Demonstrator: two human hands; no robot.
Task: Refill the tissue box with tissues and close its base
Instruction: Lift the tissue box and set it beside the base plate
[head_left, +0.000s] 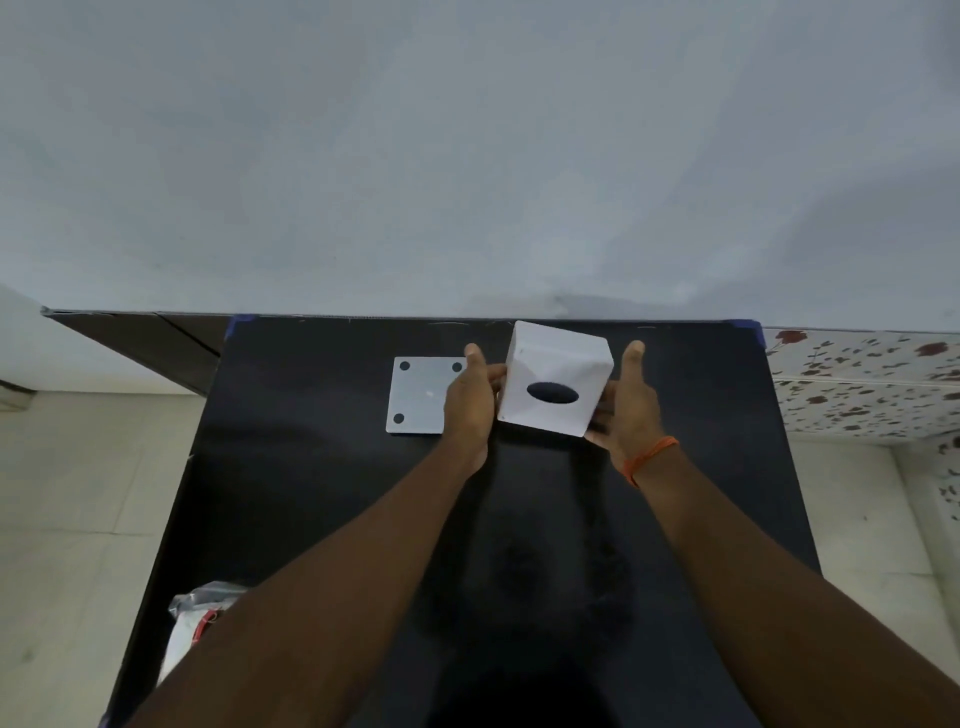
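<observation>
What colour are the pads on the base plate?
Black round pads on a pale grey base plate; three show in the head view.

Both forearms are bare from the bottom edge of the view up to the wrists, with no sleeve showing on either. The left hand (470, 402) wears nothing: no ring, watch or band is visible on it. The right hand (626, 410) has a thin orange thread band (649, 457) tied around its wrist, sitting slightly slanted.
</observation>
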